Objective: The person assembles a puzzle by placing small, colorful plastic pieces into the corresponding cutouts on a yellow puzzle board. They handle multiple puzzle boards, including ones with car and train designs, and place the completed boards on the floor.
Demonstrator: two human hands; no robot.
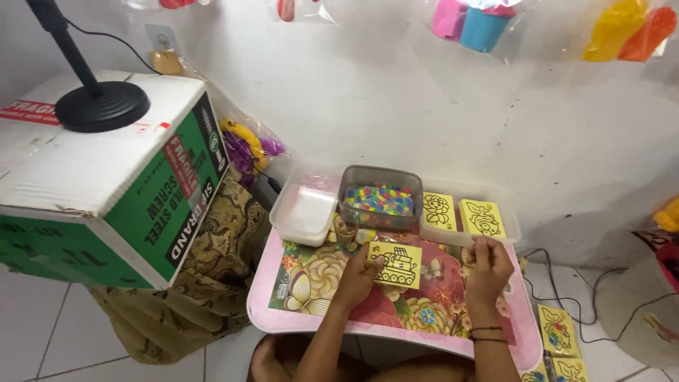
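A small square yellow card (395,264), flat and printed with a black line drawing of a boat-like shape, lies on the table (297,322) near its middle. The left hand (359,277) rests on the card's left edge, thumb laid over the card and the other fingers curled at its side, pinning it down. The right hand (488,269) sits to the right, apart from the card, its fingers bunched narrow with the tips pointing down at the table's far edge; whether they pinch anything cannot be told.

The table is a low pink lap tray with rounded corners, its top covered by a glossy floral print of large cream and red flowers. Along its far edge stand three containers. In the middle, a clear rounded plastic tub (380,198) holds a heap of tiny squares in blue, red, yellow and green. To its left, a translucent white tub (305,210) with pale contents. To its right, a shallow white tray (511,228) holds two more yellow cards (481,218) with black outline pictures.

On the tiled floor at right lie further yellow cards (558,330), partly coloured. At left, a green and white cardboard box (106,177) carries a black round stand base (101,106).
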